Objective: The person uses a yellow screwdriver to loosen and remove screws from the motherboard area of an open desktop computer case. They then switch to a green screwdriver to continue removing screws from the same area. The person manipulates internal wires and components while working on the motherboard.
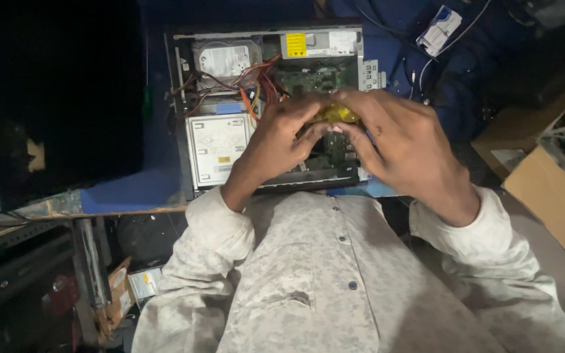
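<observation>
Both hands are meeting over the open computer case (pixel 191 117) on the blue table (pixel 132 189). The left hand (pixel 276 140) and right hand (pixel 403 140) are pinching a small yellow object (pixel 336 114) between them, fingers (pixel 354 98) curled narrow around it, just above the green motherboard (pixel 312 78).

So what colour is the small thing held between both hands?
Yellow: the small object, pinched by left hand and right hand, head view.
</observation>
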A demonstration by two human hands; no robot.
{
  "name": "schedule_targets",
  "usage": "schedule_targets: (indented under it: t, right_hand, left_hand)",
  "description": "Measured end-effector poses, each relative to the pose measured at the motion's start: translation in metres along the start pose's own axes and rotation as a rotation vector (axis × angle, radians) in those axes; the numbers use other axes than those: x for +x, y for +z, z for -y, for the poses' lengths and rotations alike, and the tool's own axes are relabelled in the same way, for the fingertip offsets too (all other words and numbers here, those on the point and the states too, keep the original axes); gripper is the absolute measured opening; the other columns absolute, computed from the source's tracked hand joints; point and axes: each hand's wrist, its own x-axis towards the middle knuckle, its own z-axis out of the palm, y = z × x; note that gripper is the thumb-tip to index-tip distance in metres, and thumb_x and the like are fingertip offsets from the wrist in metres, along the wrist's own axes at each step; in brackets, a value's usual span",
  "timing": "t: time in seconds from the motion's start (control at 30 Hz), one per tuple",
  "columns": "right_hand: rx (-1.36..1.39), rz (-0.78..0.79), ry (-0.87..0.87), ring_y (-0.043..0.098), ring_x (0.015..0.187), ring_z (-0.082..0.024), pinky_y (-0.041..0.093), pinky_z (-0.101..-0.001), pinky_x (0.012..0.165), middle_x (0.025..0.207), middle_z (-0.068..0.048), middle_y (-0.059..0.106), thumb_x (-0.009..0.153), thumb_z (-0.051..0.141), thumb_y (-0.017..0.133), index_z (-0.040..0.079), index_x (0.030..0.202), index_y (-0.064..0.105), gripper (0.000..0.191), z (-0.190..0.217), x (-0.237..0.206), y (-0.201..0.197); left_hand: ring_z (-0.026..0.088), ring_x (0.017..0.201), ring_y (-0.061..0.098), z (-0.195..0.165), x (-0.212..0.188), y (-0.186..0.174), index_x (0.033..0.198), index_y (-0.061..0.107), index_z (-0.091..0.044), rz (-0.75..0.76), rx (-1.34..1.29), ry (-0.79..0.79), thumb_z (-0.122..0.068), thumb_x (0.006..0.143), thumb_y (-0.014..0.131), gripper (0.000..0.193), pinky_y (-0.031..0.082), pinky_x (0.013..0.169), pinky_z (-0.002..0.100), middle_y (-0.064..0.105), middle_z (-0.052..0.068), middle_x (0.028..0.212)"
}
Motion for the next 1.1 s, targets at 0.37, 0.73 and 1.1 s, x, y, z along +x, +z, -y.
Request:
schedule_targets:
  t: [0.37, 0.73, 1.1]
  right_hand:
    - [-0.044, 0.028, -0.014, 0.071, 0.087, -0.036, 0.057, -0.0415, 0.072, 0.103, -0.018, 0.069, 0.097, 0.003, 0.072, 0.003, 0.131, 0.057, 0.038, -0.001, 0.022, 0.010]
    - [-0.034, 0.091, -0.011, 0.069, 0.079, -0.035, 0.056, -0.0424, 0.069, 0.098, -0.019, 0.068, 0.097, 0.004, 0.072, 0.000, 0.130, 0.059, 0.036, -0.010, 0.039, 0.007]
    - [-0.002, 0.066, -0.047, 0.069, 0.084, -0.035, 0.056, -0.0416, 0.073, 0.102, -0.017, 0.067, 0.096, 0.002, 0.072, 0.001, 0.130, 0.058, 0.038, -0.008, 0.039, -0.001]
  left_hand:
    - [0.029, 0.088, 0.075, 0.013, -0.002, -0.007, 0.109, 0.064, 0.003, -0.046, -0.033, -0.101, 0.001, 0.093, 0.073, 0.018, 0.058, 0.074, 0.037, 0.071, 0.016, 0.100]
    - [0.034, 0.086, 0.072, 0.012, 0.007, -0.011, 0.109, 0.063, 0.002, -0.093, 0.057, -0.083, -0.001, 0.092, 0.075, 0.021, 0.053, 0.074, 0.042, 0.070, 0.017, 0.098]
    - [0.032, 0.085, 0.072, 0.010, 0.009, -0.007, 0.105, 0.061, 0.003, -0.097, 0.042, -0.116, 0.000, 0.091, 0.076, 0.020, 0.054, 0.071, 0.042, 0.069, 0.016, 0.096]
